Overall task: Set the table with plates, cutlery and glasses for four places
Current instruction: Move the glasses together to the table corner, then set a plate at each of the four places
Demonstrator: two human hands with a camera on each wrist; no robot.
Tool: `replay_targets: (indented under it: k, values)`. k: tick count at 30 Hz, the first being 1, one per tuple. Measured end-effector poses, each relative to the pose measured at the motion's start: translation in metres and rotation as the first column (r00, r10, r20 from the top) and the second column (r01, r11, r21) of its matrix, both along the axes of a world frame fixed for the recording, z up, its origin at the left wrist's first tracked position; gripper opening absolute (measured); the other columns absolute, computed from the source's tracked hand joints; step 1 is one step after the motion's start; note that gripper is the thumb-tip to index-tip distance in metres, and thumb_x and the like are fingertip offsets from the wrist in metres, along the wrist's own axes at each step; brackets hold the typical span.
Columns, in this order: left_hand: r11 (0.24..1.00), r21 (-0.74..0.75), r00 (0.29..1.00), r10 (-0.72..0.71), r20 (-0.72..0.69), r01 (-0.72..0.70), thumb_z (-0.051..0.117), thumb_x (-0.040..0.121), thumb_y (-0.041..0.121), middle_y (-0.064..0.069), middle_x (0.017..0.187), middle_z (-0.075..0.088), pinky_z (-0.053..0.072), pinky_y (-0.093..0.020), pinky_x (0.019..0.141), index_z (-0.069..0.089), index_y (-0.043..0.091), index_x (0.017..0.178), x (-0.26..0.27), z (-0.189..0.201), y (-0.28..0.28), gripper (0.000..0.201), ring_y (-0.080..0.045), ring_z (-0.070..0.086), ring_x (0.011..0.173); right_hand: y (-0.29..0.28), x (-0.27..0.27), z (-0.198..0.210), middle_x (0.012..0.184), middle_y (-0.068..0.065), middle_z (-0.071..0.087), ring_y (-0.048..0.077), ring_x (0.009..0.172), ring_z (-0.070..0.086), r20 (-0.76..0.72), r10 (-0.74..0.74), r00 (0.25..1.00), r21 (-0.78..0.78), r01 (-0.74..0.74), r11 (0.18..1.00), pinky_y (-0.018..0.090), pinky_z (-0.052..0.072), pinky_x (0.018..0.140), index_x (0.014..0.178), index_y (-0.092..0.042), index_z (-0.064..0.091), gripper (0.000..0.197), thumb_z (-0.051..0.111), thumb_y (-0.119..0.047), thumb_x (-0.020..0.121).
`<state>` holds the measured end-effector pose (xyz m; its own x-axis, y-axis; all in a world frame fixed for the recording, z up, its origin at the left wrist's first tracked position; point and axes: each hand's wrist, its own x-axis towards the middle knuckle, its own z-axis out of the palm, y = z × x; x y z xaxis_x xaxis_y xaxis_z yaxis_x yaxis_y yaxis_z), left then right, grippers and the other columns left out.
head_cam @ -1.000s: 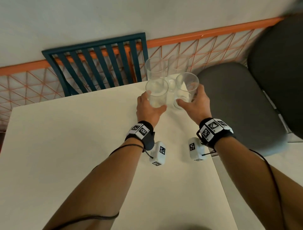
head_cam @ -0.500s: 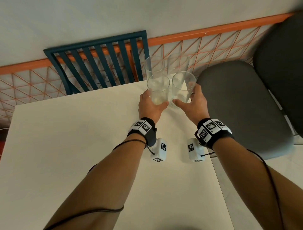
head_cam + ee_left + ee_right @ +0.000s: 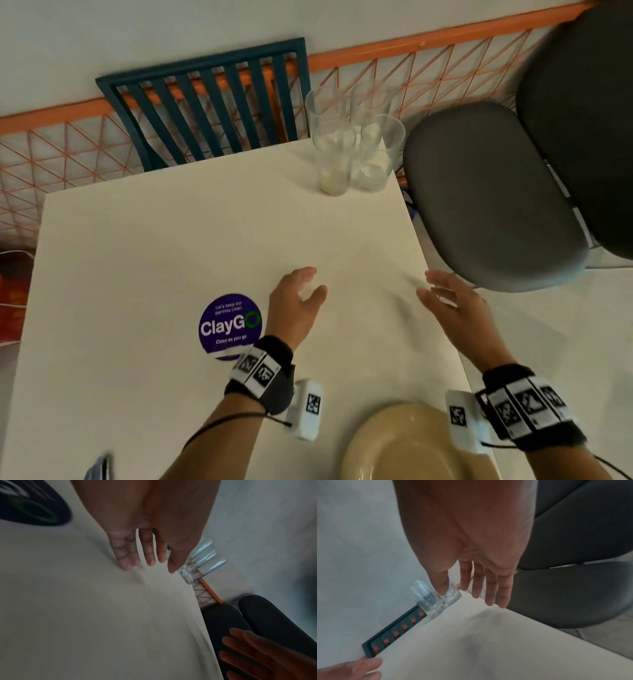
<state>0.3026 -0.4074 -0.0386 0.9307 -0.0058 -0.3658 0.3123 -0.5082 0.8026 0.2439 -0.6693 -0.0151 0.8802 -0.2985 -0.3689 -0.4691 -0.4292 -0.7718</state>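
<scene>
Several clear empty glasses (image 3: 352,150) stand bunched together at the far right corner of the cream table (image 3: 171,240); they also show in the wrist views (image 3: 200,563) (image 3: 433,599). My left hand (image 3: 310,282) hovers over the table's middle, fingers relaxed and empty (image 3: 145,555). My right hand (image 3: 428,286) is spread over the table's right edge, also empty (image 3: 479,588). Both hands are well short of the glasses. A cream plate (image 3: 394,445) lies at the near edge, partly under my right wrist.
A purple round sticker (image 3: 229,325) is on the table left of my left hand. A blue slatted chair (image 3: 212,102) stands behind the table and a grey padded chair (image 3: 486,192) to the right. An orange mesh rail (image 3: 68,161) runs behind. A blurred bluish item (image 3: 99,469) lies bottom left.
Both hands have let go of the glasses and pulled back toward the near side. The glasses now stand alone at the far right corner.
</scene>
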Motion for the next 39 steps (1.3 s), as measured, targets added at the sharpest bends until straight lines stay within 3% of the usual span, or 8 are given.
replay_targets:
  k: [4,9,15,23,26,31,36,39]
  values:
    - [0.987,-0.009,0.98,-0.162,-0.115,0.162,0.068,0.09,0.026,0.007,0.108,0.068,0.046,-0.011,0.079,0.064,0.021,0.118,-0.063,0.012,0.015,0.03,-0.008,0.065,0.096,0.008,-0.066,-0.001,0.126,0.0,0.064,0.018,0.111,0.06,-0.037,-0.096,0.995,-0.042,0.094,0.995,0.028,0.047,0.087,0.128,-0.021,0.06,0.038,0.067,-0.029,0.092]
    - [0.94,0.026,0.91,-0.321,-0.263,0.34,0.069,0.087,0.035,0.007,0.113,0.065,0.052,-0.031,0.092,0.06,0.026,0.123,-0.14,0.02,0.03,0.038,-0.01,0.066,0.089,0.036,-0.153,0.0,0.133,0.009,0.058,0.027,0.117,0.056,-0.084,-0.173,0.981,-0.216,0.152,0.964,0.04,0.045,0.097,0.134,-0.019,0.056,0.045,0.068,-0.028,0.091]
    - [0.873,0.053,0.824,-0.437,-0.361,0.485,0.065,0.087,0.042,0.004,0.121,0.064,0.045,-0.031,0.098,0.047,0.026,0.136,-0.196,0.027,0.032,0.055,-0.017,0.061,0.111,0.062,-0.222,0.01,0.141,0.015,0.043,0.039,0.127,0.044,-0.24,-0.309,0.92,-0.217,0.259,0.941,0.049,0.037,0.105,0.143,-0.022,0.042,0.058,0.066,-0.023,0.09]
    - [0.874,0.014,0.799,-0.437,-0.413,0.486,0.069,0.08,0.041,0.001,0.121,0.062,0.051,-0.039,0.095,0.037,0.026,0.14,-0.232,0.035,0.04,0.07,-0.023,0.062,0.106,0.094,-0.263,0.021,0.135,0.016,0.052,0.035,0.123,0.051,-0.186,-0.388,0.903,-0.234,0.343,0.91,0.05,0.042,0.104,0.143,-0.019,0.046,0.055,0.064,-0.025,0.091]
    - [0.874,0.12,0.85,-0.414,-0.325,0.471,0.07,0.08,0.041,0.001,0.125,0.06,0.049,-0.038,0.096,0.035,0.027,0.141,-0.233,0.044,0.063,0.071,-0.024,0.06,0.11,0.109,-0.271,0.024,0.129,0.008,0.06,0.028,0.116,0.057,-0.148,-0.458,0.877,-0.116,0.444,0.888,0.049,0.046,0.101,0.137,-0.022,0.053,0.047,0.063,-0.032,0.092]
    - [0.923,0.176,0.928,-0.302,-0.216,0.342,0.068,0.082,0.031,0.004,0.115,0.065,0.054,-0.035,0.085,0.038,0.035,0.134,-0.22,0.064,0.115,0.06,-0.02,0.065,0.094,0.146,-0.261,0.044,0.117,0.004,0.068,0.017,0.102,0.061,-0.212,-0.507,0.836,0.393,0.548,0.739,0.038,0.051,0.085,0.115,-0.023,0.067,0.024,0.055,-0.035,0.099]
    - [0.963,0.142,0.963,-0.203,-0.176,0.229,0.067,0.085,0.025,0.003,0.109,0.065,0.053,-0.034,0.08,0.041,0.031,0.12,-0.201,0.08,0.161,0.044,-0.018,0.064,0.09,0.177,-0.238,0.047,0.123,0.007,0.071,0.026,0.118,0.063,-0.344,-0.29,0.893,0.709,0.45,0.543,0.049,0.046,0.106,0.129,-0.021,0.062,0.051,0.041,-0.057,0.099]
    - [0.987,0.095,0.983,-0.112,-0.144,0.127,0.066,0.087,0.028,0.003,0.104,0.067,0.053,-0.033,0.074,0.046,0.029,0.113,-0.19,0.092,0.182,0.032,-0.015,0.065,0.086,0.193,-0.221,0.045,0.128,0.007,0.068,0.026,0.121,0.062,-0.343,-0.232,0.91,0.747,0.414,0.52,0.048,0.045,0.106,0.135,-0.024,0.058,0.055,0.038,-0.059,0.098]
